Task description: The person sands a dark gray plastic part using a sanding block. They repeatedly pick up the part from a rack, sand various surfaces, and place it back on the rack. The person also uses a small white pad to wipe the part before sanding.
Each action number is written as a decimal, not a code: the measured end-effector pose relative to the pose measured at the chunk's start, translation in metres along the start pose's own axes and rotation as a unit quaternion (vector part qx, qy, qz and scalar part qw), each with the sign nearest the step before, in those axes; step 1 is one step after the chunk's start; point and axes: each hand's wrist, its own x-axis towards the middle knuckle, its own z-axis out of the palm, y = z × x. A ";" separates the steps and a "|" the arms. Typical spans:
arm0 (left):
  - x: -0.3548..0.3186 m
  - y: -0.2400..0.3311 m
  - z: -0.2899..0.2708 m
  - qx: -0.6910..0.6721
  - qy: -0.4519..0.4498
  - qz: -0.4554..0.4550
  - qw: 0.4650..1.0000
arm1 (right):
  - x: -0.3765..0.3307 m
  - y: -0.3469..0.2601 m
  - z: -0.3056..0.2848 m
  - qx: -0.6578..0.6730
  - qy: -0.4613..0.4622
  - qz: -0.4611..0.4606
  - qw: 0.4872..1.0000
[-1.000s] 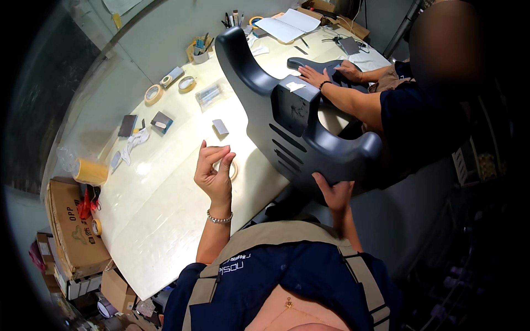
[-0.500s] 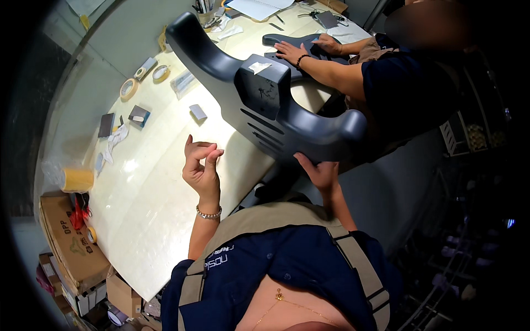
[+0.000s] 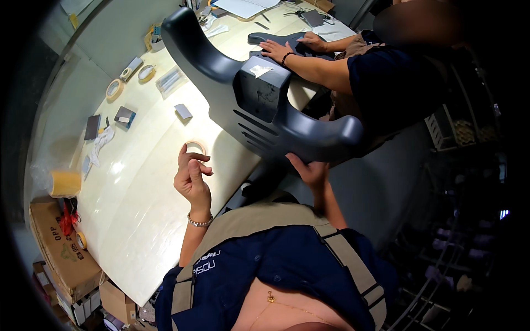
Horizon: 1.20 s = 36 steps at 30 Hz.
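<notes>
A large, smooth dark grey guitar body [image 3: 223, 105] with two curved horns stands tilted up in front of me. A scrap of pale tape [image 3: 260, 71] sticks to its raised middle block, and narrow slots run below. My right hand [image 3: 312, 171] grips its lower edge, thumb on the near face and fingers hidden behind. Left of the body, above the table, is my left hand [image 3: 190, 182], with thumb and fingers pinched together. A thin, tan ring like a roll of tape [image 3: 203, 147] shows at those fingers, partly covered by them.
Across the table [image 3: 138, 204], a co-worker's hands [image 3: 276, 51] rest on another dark guitar body [image 3: 259, 37]. Tape rolls [image 3: 114, 89], sanding blocks [image 3: 125, 117], a grey sheet piece [image 3: 183, 112] and a white cloth [image 3: 102, 144] lie to the left. A cardboard box [image 3: 63, 243] stands at lower left.
The view has shifted, so most things sit slightly farther left. My left hand has lowered a little, and the tan ring now shows at its fingers. My right hand keeps its grip.
</notes>
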 end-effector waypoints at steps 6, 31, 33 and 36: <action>-0.005 -0.001 -0.001 0.000 -0.009 -0.010 1.000 | -0.010 0.010 -0.002 -0.036 0.007 -0.023 0.999; -0.015 -0.011 -0.008 0.020 -0.028 -0.019 0.999 | -0.027 0.052 -0.018 -0.078 0.030 -0.003 0.997; -0.005 -0.008 -0.004 0.020 -0.018 -0.012 1.000 | -0.032 0.060 -0.014 0.002 0.060 0.018 0.998; 0.024 -0.011 0.002 -0.005 -0.053 -0.003 0.999 | -0.034 0.067 -0.004 0.073 0.098 -0.021 0.992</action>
